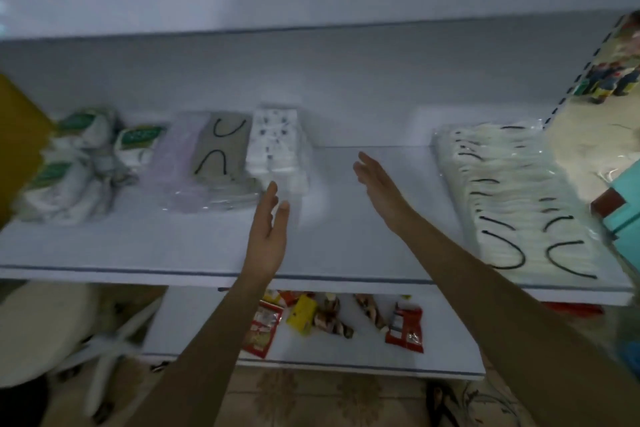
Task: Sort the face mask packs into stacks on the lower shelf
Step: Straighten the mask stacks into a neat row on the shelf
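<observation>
Head view, blurred, down onto a white shelf board point(329, 253) with face mask packs in groups. At the left end, white wrapped packs with green labels point(79, 156), heaped loosely. Next to these, toward the middle, three flat stacks side by side: pale lilac mask packs point(173, 163) in clear film, grey mask packs point(221, 149) with black ear loops, then white mask packs with small dark print point(275, 146). At the right end, well apart from those three, a long overlapping row of white masks point(512, 198) with black ear loops in clear plastic, from the back of the board to its front edge.

Between the printed white stack and that row, bare board, and over it both hands, empty. On one side the left hand point(268, 236), flat, fingers straight and close together, palm toward the right, fingertips just beside the front corner of the printed white stack; touching or not, impossible to tell. On the other the right hand point(377, 184), likewise flat and straight-fingered, palm toward the left, farther back over the board. Bare forearms, reaching in from below.

Underneath, on a second white shelf point(207, 322), red snack packets point(405, 326), a yellow packet point(302, 314) and brown twisted wrappers point(329, 319). At lower left, a pale round stool seat point(41, 322). At the right edge, a teal box point(628, 198); at the left edge, a mustard-yellow panel point(17, 142).
</observation>
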The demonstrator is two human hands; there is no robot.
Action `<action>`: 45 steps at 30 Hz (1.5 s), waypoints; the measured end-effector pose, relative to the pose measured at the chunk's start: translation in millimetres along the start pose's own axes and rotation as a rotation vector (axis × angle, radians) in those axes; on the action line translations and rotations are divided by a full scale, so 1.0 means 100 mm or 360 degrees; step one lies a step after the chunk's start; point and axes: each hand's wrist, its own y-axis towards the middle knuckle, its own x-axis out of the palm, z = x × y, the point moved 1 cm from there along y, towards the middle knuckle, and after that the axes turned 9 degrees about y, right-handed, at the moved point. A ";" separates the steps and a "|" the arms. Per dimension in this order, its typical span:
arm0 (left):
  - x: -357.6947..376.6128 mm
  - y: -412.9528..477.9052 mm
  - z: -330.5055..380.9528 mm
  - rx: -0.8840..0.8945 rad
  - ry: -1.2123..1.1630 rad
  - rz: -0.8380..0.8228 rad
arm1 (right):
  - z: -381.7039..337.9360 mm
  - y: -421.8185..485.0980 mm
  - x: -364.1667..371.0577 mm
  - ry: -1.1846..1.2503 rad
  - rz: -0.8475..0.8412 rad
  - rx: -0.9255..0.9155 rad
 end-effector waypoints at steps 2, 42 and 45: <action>-0.30 -0.02 -0.15 0.0003 0.0053 0.0007 | 0.11 -0.02 0.34 0.0027 -0.0006 0.0077; -0.39 1.80 -0.19 0.0051 0.0875 -0.0524 | 0.45 1.26 1.25 0.0702 0.0430 0.0549; -0.40 1.80 -0.21 0.0039 0.0851 -0.0513 | 0.52 1.24 1.30 0.0626 0.0471 0.0486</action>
